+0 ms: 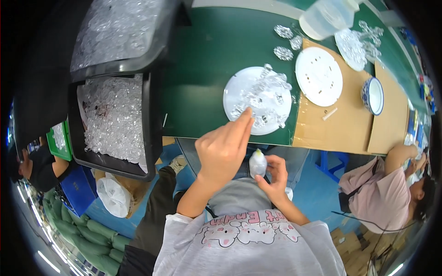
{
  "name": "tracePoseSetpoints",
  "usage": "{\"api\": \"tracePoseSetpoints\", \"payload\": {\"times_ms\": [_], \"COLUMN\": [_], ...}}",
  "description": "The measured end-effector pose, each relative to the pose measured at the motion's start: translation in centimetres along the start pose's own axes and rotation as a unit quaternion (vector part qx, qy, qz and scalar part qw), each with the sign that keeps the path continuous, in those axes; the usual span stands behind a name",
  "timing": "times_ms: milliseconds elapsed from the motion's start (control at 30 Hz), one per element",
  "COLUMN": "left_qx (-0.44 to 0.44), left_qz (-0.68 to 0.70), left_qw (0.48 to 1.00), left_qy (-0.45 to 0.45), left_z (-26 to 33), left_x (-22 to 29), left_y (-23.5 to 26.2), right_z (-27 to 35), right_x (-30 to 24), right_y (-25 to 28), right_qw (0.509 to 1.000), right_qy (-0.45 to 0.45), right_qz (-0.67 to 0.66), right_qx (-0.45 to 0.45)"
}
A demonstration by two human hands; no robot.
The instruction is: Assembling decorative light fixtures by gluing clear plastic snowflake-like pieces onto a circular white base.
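My left hand (223, 149) reaches over a round white plate (235, 85) with its fingertips pressed together at the clear plastic pieces (271, 87) lying there. Whether a piece is between those fingertips is hidden. Close to my body, my right hand (275, 180) is closed round a small whitish squeeze bottle (258, 164), its yellowish tip pointing up. The clear pieces form a loose heap over the plate's upper and right part, with several more near its lower edge.
At left stand black bins (146, 119) of clear pieces. Cardboard (340, 129) covers the table's right, bearing another white plate (313, 69) with small bits and a patterned bowl (376, 96). Behind are a translucent jug (327, 20) and clear clusters (283, 53). A co-worker (382, 198) sits at right.
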State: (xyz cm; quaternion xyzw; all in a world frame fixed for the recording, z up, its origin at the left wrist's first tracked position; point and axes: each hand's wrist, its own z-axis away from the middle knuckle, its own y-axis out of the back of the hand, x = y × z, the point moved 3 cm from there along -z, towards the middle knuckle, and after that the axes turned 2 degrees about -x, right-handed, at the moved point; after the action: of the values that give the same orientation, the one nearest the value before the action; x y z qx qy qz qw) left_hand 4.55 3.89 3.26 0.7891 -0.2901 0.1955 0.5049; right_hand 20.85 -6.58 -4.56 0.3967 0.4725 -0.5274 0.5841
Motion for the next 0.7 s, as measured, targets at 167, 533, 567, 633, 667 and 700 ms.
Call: {"api": "tracePoseSetpoints", "payload": {"times_ms": [167,533,567,633,667,700], "left_qx": [0.003,0.082,0.078,0.066,0.058,0.055], "left_qz": [0.008,0.107,0.131,0.129,0.122,0.124], "left_qw": [1.000,0.989,0.982,0.979,0.975,0.974], "left_qy": [0.019,0.055,0.108,0.143,0.179,0.179], "left_z": [0.1,2.9,3.3,5.1,5.8,6.1], "left_x": [0.2,-1.6,-2.2,-3.6,-4.3,-4.7], "left_y": [0.0,2.2,3.0,3.8,4.0,4.1], "right_z": [1.0,0.6,0.5,0.1,-0.3,-0.8], "right_x": [1.0,-1.5,-1.7,-1.5,-1.9,-2.0], "right_y": [2.1,1.1,0.6,-0.4,-1.6,-2.6], "right_qw": [0.997,0.997,0.998,0.998,0.997,0.997], "right_qy": [0.051,-0.013,-0.035,-0.019,-0.022,-0.032], "right_qz": [0.053,0.040,0.039,0.056,0.049,0.041], "right_qx": [0.029,0.057,0.040,-0.031,-0.057,-0.065]}}
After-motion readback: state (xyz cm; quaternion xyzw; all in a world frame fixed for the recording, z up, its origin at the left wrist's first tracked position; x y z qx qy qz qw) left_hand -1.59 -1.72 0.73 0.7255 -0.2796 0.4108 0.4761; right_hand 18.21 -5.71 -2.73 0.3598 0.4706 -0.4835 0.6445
